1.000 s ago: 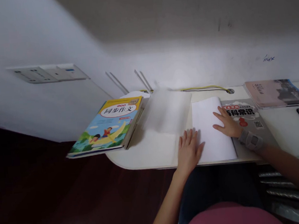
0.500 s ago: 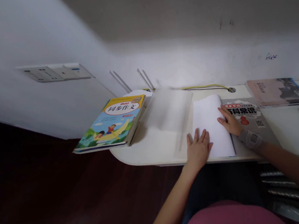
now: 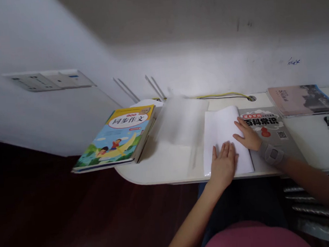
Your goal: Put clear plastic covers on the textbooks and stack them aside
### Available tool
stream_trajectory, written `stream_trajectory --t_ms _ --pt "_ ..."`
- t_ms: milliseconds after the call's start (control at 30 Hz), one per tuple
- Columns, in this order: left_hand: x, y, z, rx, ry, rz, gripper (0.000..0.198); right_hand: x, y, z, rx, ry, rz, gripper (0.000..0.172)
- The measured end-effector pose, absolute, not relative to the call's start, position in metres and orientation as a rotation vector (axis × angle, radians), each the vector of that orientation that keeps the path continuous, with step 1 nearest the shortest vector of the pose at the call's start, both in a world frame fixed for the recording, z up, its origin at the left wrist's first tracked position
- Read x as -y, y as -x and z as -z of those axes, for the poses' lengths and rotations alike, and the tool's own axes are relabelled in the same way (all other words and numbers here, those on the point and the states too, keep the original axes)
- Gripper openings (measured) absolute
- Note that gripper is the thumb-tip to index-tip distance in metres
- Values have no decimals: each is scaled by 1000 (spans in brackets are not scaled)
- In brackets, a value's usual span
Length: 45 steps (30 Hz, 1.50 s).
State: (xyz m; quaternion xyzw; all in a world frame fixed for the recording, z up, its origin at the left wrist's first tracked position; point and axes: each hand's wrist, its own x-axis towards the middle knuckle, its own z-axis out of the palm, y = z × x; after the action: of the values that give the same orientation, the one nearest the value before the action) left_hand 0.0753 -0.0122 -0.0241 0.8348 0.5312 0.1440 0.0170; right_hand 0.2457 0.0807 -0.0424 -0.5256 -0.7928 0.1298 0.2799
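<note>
White blank paper page (image 3: 221,132) lies mid-way along the white desk (image 3: 162,166), at its near edge. The left hand (image 3: 224,164) and right hand (image 3: 247,135) both press flat on it, fingers extended, gripping nothing. There are three covered books: a grey book (image 3: 268,126) reading "百科常识" just right, a colourful book (image 3: 116,137) reading "同步作文" at the left, and a pinkish book (image 3: 300,100) at the far right.

At the wrist of your right hand (image 3: 247,136) you wear a grey band (image 3: 272,155) with a darker block on it. Your forearms (image 3: 191,228) are bare. Your top (image 3: 249,242) is pink and your trousers (image 3: 240,201) are dark.
</note>
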Motion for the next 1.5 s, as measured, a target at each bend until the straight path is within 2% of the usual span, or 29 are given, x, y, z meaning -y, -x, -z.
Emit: stream_trajectory --t_ms 300,533,700,1000,1200,1500 --pt "9 -74 31 -1713 -2582 -438 47 -81 -249 42 2022 1351 -429 57" --pt "15 -62 29 -1688 -2635 -383 46 -78 -246 42 2205 1349 -331 54" --pt "18 -63 32 -1718 -2622 -369 45 -75 -245 37 2314 1380 -250 59" --pt "37 -72 35 -1740 -2658 -445 43 -78 -245 45 2253 1408 -178 51" --pt "31 -74 32 -1734 -2670 -378 45 -79 -248 45 2179 1383 -248 60" --pt "31 -63 35 -1764 -2660 -399 45 -74 -244 38 2401 1441 -164 75"
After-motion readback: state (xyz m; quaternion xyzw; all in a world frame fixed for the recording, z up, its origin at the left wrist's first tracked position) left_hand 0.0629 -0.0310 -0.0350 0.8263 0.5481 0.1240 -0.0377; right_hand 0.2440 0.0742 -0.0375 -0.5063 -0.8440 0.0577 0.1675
